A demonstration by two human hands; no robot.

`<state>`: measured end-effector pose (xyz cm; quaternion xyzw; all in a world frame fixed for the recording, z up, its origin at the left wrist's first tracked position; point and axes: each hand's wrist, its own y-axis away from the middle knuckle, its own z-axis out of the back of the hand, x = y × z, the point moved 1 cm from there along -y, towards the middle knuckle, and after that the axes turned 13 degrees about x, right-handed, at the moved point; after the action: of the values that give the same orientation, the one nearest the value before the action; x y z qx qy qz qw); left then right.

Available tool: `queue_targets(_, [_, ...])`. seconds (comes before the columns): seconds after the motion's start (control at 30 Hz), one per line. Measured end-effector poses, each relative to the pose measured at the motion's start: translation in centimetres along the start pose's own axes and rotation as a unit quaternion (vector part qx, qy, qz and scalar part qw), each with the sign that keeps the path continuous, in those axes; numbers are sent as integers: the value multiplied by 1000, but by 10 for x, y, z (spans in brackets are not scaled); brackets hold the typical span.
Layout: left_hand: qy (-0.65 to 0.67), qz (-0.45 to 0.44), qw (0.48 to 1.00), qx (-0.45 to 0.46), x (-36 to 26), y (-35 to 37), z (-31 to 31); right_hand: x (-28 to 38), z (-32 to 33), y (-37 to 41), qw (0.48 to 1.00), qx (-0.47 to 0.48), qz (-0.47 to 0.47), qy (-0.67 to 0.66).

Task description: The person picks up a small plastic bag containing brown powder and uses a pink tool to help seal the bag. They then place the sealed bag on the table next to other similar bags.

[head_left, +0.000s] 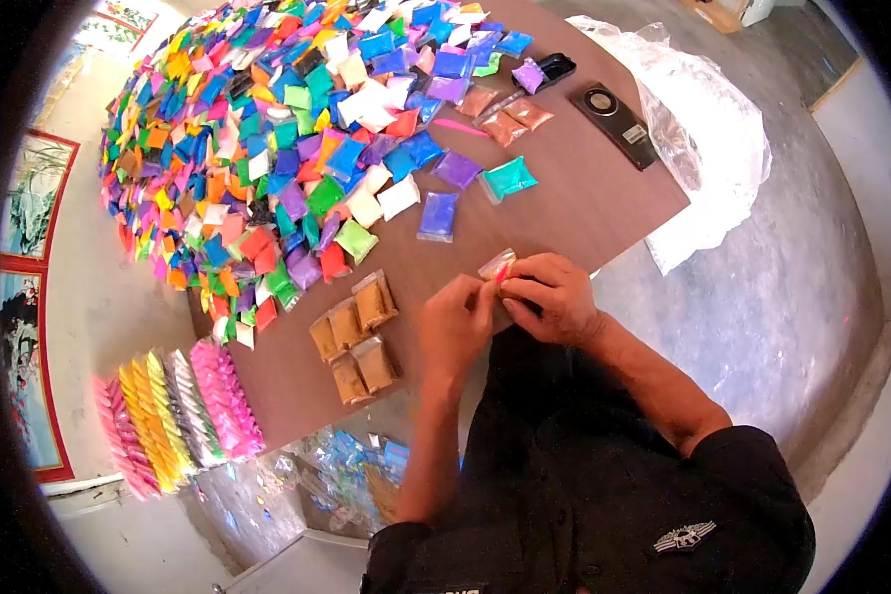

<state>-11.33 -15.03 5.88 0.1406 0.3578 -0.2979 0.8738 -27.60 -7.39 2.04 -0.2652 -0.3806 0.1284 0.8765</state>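
At the table's near edge, my two hands meet around a small clear plastic bag (495, 263). A bit of bright red-pink shows at the bag, partly hidden by the fingers. My left hand (455, 322) pinches it from the left, fingers closed. My right hand (549, 297) grips it from the right, with bent fingers closed over it. Left of my left hand lie several brown packets (354, 327) in clear bags, set in rows. Beyond my hands are a blue packet (438, 217), a teal packet (509, 179) and a purple packet (457, 168).
A big heap of coloured packets (297, 129) covers the table's far left. A black scale-like device (612, 119) and white plastic sheeting (708, 139) lie at the right. Twisted packet strips (223, 401) sit on the left corner. Plastic litter (351, 470) is below the table edge.
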Motion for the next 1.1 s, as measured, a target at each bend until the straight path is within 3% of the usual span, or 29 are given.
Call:
queue_targets(0.13, [-10, 43, 999, 3, 21, 0, -2, -4, -4, 1, 1000, 6, -2, 10])
queue_targets(0.3, [-101, -18, 992, -69, 35, -14, 6, 0, -5, -3, 1000, 8, -1, 12])
queue_targets(0.47, [56, 8, 998, -26, 2, 5, 7, 4, -4, -7, 1000, -2, -14, 19])
queue_targets(0.57, [53, 29, 998, 6, 6, 14, -10, 2, -7, -4, 1000, -8, -19, 18])
queue_targets(0.87, [-37, 5, 998, -53, 21, -15, -2, 7, -7, -8, 999, -12, -33, 27])
queue_targets(1.1, [57, 15, 998, -28, 3, 16, -1, 4, -3, -5, 998, 22, -43, 32])
